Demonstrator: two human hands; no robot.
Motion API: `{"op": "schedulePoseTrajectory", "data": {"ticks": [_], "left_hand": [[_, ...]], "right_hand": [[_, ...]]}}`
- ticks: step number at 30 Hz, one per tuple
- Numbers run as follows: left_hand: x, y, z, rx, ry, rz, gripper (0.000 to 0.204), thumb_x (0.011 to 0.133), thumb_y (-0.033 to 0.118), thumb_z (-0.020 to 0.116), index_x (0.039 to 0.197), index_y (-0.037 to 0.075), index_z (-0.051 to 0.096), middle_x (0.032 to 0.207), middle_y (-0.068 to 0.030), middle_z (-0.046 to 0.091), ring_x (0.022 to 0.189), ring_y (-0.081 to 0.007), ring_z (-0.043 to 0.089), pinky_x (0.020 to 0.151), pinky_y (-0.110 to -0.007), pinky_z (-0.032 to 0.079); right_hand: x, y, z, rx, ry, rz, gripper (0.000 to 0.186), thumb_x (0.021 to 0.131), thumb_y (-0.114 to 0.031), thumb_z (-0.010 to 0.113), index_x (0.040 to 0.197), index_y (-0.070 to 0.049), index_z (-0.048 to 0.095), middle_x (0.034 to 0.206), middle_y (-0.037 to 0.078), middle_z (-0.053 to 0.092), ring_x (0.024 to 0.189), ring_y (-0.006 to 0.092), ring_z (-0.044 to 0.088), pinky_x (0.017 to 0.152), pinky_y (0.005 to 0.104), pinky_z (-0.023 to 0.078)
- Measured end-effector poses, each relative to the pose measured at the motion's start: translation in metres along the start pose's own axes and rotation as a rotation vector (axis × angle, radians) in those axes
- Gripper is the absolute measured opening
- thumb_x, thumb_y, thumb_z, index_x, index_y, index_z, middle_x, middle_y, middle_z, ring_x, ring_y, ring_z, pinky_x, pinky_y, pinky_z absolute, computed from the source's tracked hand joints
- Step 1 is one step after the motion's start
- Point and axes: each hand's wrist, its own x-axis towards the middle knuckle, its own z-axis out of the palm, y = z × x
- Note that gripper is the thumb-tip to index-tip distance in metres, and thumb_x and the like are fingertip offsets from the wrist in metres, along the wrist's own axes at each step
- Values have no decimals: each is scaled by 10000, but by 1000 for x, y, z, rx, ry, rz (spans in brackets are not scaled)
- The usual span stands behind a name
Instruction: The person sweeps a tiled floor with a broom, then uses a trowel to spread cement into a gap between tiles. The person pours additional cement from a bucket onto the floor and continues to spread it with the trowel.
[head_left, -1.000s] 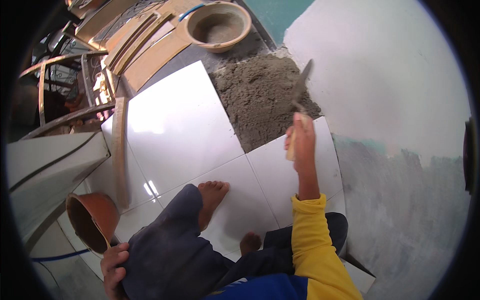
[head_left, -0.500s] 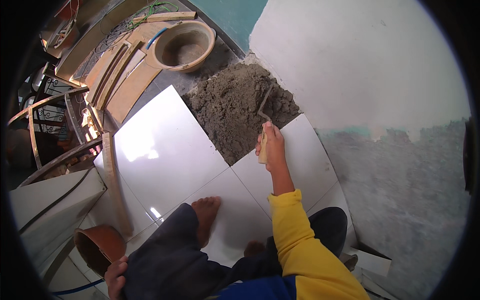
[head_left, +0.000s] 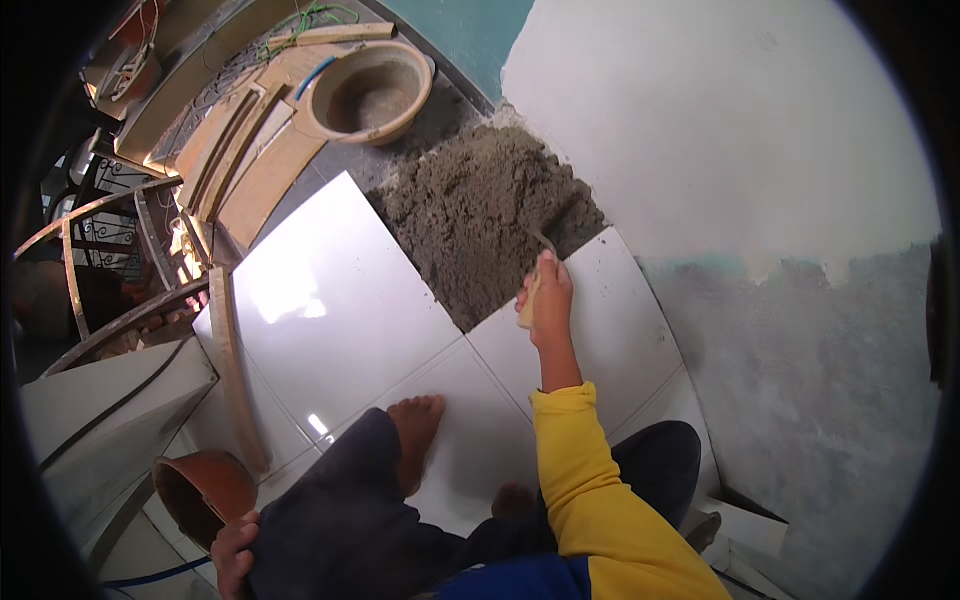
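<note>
My right hand (head_left: 551, 305) is closed round the pale handle of a trowel (head_left: 530, 303). Beyond the handle its bent metal neck reaches into a heap of grey, crumbly mortar (head_left: 470, 205), and the blade cannot be made out there. The heap fills the corner between glossy white floor tiles (head_left: 350, 320) and the wall. At the lower left, my left hand (head_left: 235, 553) rests on my knee with loosely bent fingers, holding nothing that I can see. Beside it a reddish-brown bucket (head_left: 212, 490) lies tipped over.
A beige basin (head_left: 415, 105) with grey residue stands behind the heap. Wooden boards (head_left: 265, 190) lie left of it, and a long wooden strip (head_left: 235, 380) lies along the tiles. The part-plastered wall (head_left: 800, 340) rises at right. My bare foot (head_left: 418, 430) is on the tiles.
My right hand has drawn the trowel slightly toward me, and less of its metal shows above the mortar. My left hand stays on the knee.
</note>
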Motion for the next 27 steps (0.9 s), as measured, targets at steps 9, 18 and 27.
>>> {"op": "schedulePoseTrajectory", "data": {"ticks": [9,18,27], "left_hand": [[-3,-3,8,-22,59,10,795,1057,543,431,1459,-143,452,1352,-453,537,1270,-539,584,1106,-580,483],[0,-2,3,31,16,39,789,1059,530,445,1463,-148,444,1370,-448,525,1303,-533,561,1106,-577,484],[-2,0,-4,-11,4,-36,782,1040,559,494,1484,-85,468,1418,-401,518,1330,-523,542,1120,-592,461]], "right_hand": [[-5,-5,9,62,-27,22,370,1087,-470,534,1110,-100,531,790,39,543,537,141,541,459,312,477],[-17,4,-4,128,24,11,351,1091,-429,510,1114,-79,521,778,48,541,534,144,542,443,307,469],[-4,-5,-19,-25,2,88,398,1078,-489,549,1164,-100,559,783,19,541,542,116,522,467,285,460]]}}
